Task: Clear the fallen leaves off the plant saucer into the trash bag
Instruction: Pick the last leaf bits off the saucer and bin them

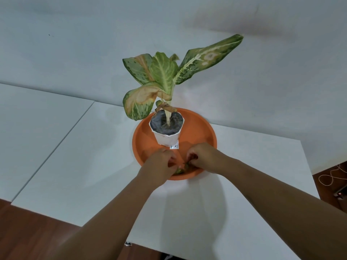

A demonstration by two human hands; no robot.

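An orange plant saucer (199, 132) sits on a white table and holds a white pot (167, 139) with a green, partly browned plant (163, 72). Both my hands are inside the saucer's near side. My left hand (159, 166) and my right hand (204, 156) have their fingers curled over green and brown fallen leaves (183, 168) that lie between them. Only a small part of the leaves shows under my fingers. No trash bag is in view.
The white table (93, 166) runs left with a seam in it, and a white wall stands behind. Dark wood floor (37, 231) shows at the near left. At the far right lies a pale cord (330, 177) on the floor.
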